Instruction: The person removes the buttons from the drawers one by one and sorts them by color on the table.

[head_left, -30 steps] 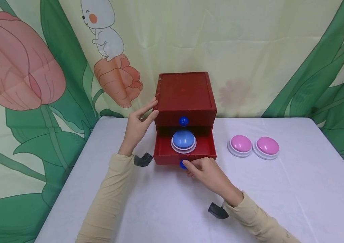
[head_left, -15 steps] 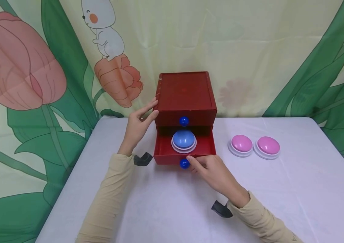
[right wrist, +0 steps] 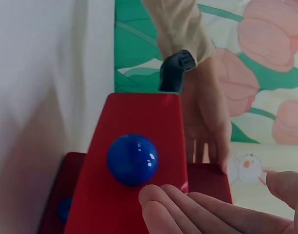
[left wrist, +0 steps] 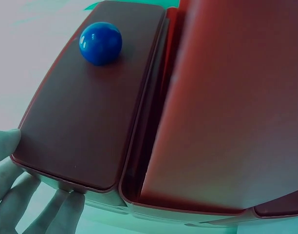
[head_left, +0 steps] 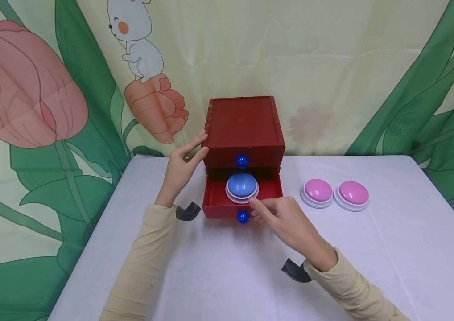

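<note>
A red two-drawer box [head_left: 239, 122] stands at the back of the table, its lower drawer [head_left: 211, 211] pulled out. Inside that drawer sits a blue dome button [head_left: 241, 184] on a white base. My left hand [head_left: 179, 169] rests on the box's upper left side, fingers straight. My right hand [head_left: 285, 223] is at the right part of the lower drawer's front, beside its blue knob [head_left: 243, 217]. In the right wrist view the fingers [right wrist: 188, 209] are extended, thumb apart, holding nothing. The upper drawer is closed, its blue knob [left wrist: 101, 44] large in the left wrist view.
Two pink dome buttons [head_left: 318, 190] on white bases stand side by side to the right of the box. A white cloth covers the table [head_left: 219, 276]. Behind hangs a printed backdrop [head_left: 331, 67] with flowers and a rabbit.
My right hand has let go of the lower drawer's knob and shifted up and slightly right, to the drawer's front edge. The left hand and the drawer have stayed in place.
</note>
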### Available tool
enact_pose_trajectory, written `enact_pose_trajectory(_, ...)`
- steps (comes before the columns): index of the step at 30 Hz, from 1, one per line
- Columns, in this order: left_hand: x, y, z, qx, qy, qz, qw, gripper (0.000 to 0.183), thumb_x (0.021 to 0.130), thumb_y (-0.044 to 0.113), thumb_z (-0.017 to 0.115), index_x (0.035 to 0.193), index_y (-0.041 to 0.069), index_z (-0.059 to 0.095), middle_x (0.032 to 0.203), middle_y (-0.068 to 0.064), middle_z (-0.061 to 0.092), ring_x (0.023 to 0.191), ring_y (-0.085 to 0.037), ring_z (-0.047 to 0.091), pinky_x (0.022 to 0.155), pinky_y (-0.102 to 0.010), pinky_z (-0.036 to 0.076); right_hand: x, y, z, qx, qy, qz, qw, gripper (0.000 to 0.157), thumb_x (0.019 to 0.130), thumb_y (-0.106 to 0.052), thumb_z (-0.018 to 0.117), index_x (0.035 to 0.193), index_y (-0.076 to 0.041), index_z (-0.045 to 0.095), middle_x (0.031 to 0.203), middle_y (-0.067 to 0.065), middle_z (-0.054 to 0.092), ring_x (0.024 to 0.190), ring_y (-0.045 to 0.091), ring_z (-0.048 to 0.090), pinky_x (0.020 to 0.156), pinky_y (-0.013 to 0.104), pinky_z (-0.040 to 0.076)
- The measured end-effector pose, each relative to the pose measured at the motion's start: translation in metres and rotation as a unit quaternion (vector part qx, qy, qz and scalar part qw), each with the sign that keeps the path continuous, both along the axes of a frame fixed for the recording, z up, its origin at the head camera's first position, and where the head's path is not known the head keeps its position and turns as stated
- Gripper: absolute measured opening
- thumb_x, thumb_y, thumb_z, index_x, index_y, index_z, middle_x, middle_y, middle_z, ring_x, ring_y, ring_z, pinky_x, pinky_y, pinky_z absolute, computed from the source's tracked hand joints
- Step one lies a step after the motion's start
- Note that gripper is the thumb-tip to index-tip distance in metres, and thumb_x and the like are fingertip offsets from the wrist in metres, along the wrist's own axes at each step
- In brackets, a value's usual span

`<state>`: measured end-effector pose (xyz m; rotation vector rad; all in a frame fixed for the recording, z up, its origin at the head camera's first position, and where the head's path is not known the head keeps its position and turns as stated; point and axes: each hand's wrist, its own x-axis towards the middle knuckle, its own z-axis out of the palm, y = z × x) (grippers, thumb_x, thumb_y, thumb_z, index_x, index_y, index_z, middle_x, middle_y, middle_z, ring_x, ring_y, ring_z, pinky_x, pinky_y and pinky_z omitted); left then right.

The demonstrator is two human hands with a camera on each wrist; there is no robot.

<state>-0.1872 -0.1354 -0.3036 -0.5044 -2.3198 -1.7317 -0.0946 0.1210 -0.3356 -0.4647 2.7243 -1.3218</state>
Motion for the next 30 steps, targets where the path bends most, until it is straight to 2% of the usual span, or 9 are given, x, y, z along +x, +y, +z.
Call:
enact_pose_trajectory(7,0.0,-0.001,-0.001,0.001,0.002,0.003,1.0,0.044,0.098,0.015,0.063,0.14,0.004,0.055,0.15,-0.007,0.05,0.141,-0.022,0.045,0.105,-0.045,0.048,-0.002,0.0,0.01,-0.001,0.012,-0.006,1.0,0.041,0.099,-0.046,0.056,0.104,-0.012,0.078,0.089,-0.003,0.077,0.085,0.012,0.073,0.076,0.031,0.058)
enact_pose_trajectory(14,-0.001,-0.001,-0.001,0.005,0.005,0.003,1.0,0.044,0.098,0.014,0.063,0.14,0.004,0.056,0.149,-0.007,0.05,0.14,-0.021,0.045,0.105,-0.044,0.048,-0.007,0.0,0.015,0.0,0.042,-0.009,0.999,0.037,0.097,-0.041,0.062,0.11,-0.009,0.075,0.09,0.001,0.076,0.086,0.019,0.074,0.077,0.033,0.061)
enact_pose_trajectory(21,0.0,0.0,-0.001,0.005,0.003,0.003,1.0,0.044,0.098,0.014,0.063,0.14,0.003,0.056,0.149,-0.008,0.05,0.141,-0.022,0.044,0.105,-0.046,0.048,-0.014,-0.001,0.015,0.004,0.09,-0.013,0.996,0.031,0.094,-0.032,0.068,0.112,-0.008,0.074,0.099,0.004,0.076,0.083,0.017,0.072,0.075,0.033,0.06)
enact_pose_trajectory(30,0.0,0.001,-0.001,0.002,0.006,0.004,1.0,0.044,0.098,0.014,0.063,0.14,0.003,0.055,0.149,-0.009,0.05,0.141,-0.023,0.044,0.104,-0.045,0.049,-0.026,-0.005,0.008,0.02,0.102,-0.008,0.995,0.034,0.089,-0.029,0.075,0.115,-0.008,0.073,0.111,0.006,0.073,0.094,0.021,0.069,0.082,0.04,0.059)
